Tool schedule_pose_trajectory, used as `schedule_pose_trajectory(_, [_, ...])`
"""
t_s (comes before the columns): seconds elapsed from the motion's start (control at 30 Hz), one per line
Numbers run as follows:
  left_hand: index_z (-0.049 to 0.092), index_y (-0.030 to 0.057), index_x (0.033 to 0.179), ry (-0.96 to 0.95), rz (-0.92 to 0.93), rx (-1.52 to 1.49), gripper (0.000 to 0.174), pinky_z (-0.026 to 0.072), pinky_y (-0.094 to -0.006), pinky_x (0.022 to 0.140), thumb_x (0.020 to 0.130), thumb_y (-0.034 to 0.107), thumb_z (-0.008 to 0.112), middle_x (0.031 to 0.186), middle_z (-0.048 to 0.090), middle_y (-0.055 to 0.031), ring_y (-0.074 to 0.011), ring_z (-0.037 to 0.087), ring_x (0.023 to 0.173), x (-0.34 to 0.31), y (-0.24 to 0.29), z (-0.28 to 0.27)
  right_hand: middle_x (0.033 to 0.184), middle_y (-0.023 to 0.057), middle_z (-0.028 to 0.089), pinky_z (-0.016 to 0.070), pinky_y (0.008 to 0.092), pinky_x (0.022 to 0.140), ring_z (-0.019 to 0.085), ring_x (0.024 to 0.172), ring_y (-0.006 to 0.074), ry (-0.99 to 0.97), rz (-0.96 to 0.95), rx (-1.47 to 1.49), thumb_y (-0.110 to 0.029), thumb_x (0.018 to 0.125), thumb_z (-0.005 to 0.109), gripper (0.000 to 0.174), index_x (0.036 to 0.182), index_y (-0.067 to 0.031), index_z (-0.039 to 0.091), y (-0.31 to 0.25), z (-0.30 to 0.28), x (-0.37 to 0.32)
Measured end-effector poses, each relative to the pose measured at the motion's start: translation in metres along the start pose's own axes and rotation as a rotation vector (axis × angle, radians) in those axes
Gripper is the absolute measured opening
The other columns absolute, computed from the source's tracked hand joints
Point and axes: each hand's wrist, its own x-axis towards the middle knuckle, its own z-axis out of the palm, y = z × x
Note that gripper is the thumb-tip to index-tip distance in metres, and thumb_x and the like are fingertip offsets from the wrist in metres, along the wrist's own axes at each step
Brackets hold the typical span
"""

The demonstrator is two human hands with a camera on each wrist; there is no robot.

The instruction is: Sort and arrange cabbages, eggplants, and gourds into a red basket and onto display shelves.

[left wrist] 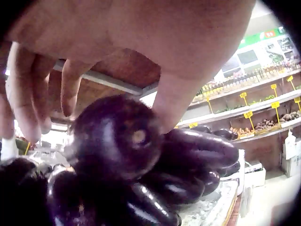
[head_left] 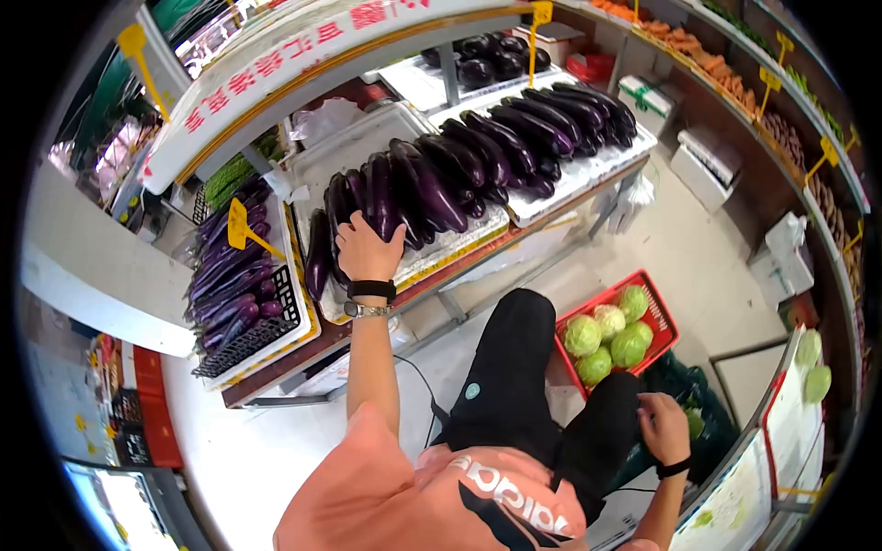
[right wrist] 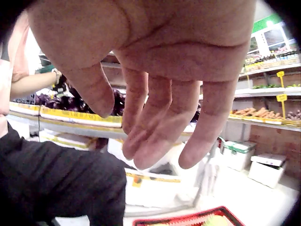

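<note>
My left hand (head_left: 369, 254) is over the near end of a dark purple eggplant (head_left: 380, 195) at the left part of a long pile on white trays. Seen from the left wrist, the rounded end of this eggplant (left wrist: 115, 139) sits between the thumb and fingers of the left hand (left wrist: 127, 37), which grips it; the thumb lies against its right side. Other eggplants (left wrist: 200, 150) lie beneath and beside it. My right hand (head_left: 665, 430) hangs beside the right knee, holding nothing. In the right wrist view the right hand's (right wrist: 164, 70) fingers point down, loosely bent.
A red basket (head_left: 663, 315) of green cabbages (head_left: 630, 344) stands on the floor by my knees. Slender eggplants (head_left: 230, 275) fill a black crate at the left. Yellow tags (head_left: 241, 225) stick up near the trays. White foam boxes (head_left: 703, 170) stand below the right shelves.
</note>
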Motion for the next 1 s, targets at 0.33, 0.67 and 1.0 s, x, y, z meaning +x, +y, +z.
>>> schedule_pose_trajectory(0.33, [0.053, 0.0017, 0.126, -0.143, -0.025, -0.054, 0.074, 0.0546, -0.0508, 0.085, 0.075, 0.049, 0.077, 0.116, 0.062, -0.0263, -0.0447, 0.065, 0.101, 0.027, -0.014, 0.027, 0.091, 0.0133, 0.064, 0.0516, 0.0427, 0.077, 0.063, 0.089, 0.0342, -0.168, -0.195, 0.085, -0.012, 0.087, 0.067, 0.024, 0.110, -0.0068, 0.065, -0.059, -0.004, 0.088])
schedule_pose_trajectory(0.67, [0.064, 0.0064, 0.114, -0.516, -0.508, -1.457, 0.040, 0.0490, -0.0278, 0.064, 0.092, 0.040, 0.069, 0.091, 0.067, -0.0027, -0.0145, 0.061, 0.075, 0.047, -0.061, 0.007, 0.096, 0.0140, 0.067, 0.0528, 0.0404, 0.080, 0.066, 0.091, 0.0325, -0.015, -0.005, 0.292, -0.015, 0.090, 0.063, 0.022, 0.110, -0.0052, 0.066, 0.036, -0.006, 0.050])
schedule_pose_trajectory(1.0, [0.040, 0.0020, 0.138, -0.970, 0.010, -1.320, 0.063, 0.0621, -0.0431, 0.071, 0.087, 0.022, 0.071, 0.110, 0.060, -0.0132, -0.0255, 0.067, 0.083, -0.135, 0.088, -0.014, 0.110, 0.0093, 0.069, 0.0518, 0.0338, 0.088, 0.065, 0.100, 0.0178, 0.012, 0.069, 0.906, -0.018, 0.101, 0.059, 0.043, 0.140, -0.0049, 0.050, 0.057, 0.032, 0.072])
